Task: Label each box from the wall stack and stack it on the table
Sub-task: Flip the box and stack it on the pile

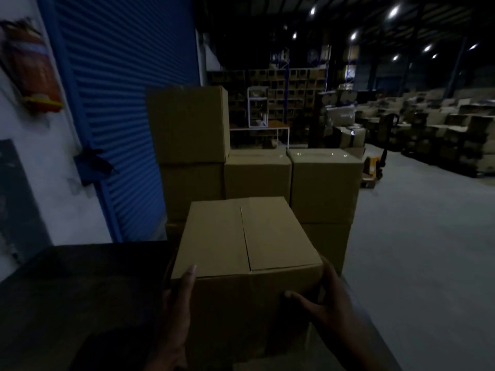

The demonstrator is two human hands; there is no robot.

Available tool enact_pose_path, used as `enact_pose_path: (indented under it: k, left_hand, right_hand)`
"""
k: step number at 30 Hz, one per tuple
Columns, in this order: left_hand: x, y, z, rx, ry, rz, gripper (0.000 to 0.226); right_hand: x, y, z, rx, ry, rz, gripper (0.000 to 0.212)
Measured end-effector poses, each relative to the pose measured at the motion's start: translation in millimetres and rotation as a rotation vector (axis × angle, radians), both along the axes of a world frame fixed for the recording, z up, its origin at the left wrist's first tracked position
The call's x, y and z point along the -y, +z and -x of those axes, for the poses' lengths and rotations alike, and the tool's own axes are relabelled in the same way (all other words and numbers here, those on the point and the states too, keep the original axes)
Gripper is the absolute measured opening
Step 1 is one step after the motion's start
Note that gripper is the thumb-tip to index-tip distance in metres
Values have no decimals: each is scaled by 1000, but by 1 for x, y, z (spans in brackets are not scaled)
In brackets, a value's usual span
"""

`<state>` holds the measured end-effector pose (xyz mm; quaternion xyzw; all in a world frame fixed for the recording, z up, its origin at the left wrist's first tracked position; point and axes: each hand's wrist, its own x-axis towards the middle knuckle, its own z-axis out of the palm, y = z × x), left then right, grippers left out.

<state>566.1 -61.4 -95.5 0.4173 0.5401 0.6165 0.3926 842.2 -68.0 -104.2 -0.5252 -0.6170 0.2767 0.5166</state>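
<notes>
Both hands are gripping one box (247, 245) right now, w/ the left hand (175, 309) pressing the near-left side, thumb poking up to the top edge, fingers wrapping round the side, partly hidden. The right hand (325, 303) is clamping the near-right corner, thumb lying across the front face, fingers round the right side. So the box is sitting between the two palms, directly ahead of the fingertips, approx equal reach for both hands. Its long axis is running away from the person, top seam (245, 236) pointing out toward the wall stack (257, 172) just beyond. It's hanging over the dark table (88, 285); can't tell if it's resting on it, too dim. Judging it's being brought in for labelling. No label, brand or writing is showing on any face: plain cardboard, nothing readable.
</notes>
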Motion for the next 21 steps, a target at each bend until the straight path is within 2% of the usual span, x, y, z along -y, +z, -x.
enact_pose_path:
  k: [4,5,7,8,9,12,15,18,21]
  left_hand:
    - [2,68,-13,60,-29,-141,27]
    - [-2,80,-14,56,-49,-184,41]
    - [-12,99,-13,29,-64,-236,99]
    - [-15,110,-14,10,-73,-231,122]
    - [-22,123,-15,2,-107,-241,125]
    - [-42,159,-26,-56,-206,-330,86]
    - [-74,186,-37,-65,-283,-406,80]
    - [-115,208,-48,-68,-344,-493,45]
    - [-165,226,-55,-64,-378,-530,50]
  right_hand:
    - [-2,47,-16,-76,-24,-193,102]
    - [-2,61,-18,-96,-18,-228,102]
    - [-7,88,-26,-115,-22,-304,100]
    - [-10,99,-29,-104,-28,-336,99]
    - [-15,111,-31,-93,-40,-365,98]
    - [-38,140,-42,-77,-55,-425,95]
    - [-64,166,-54,-68,-71,-482,89]
    - [-95,190,-60,-43,-123,-503,90]
    - [-132,210,-64,-10,-179,-517,91]
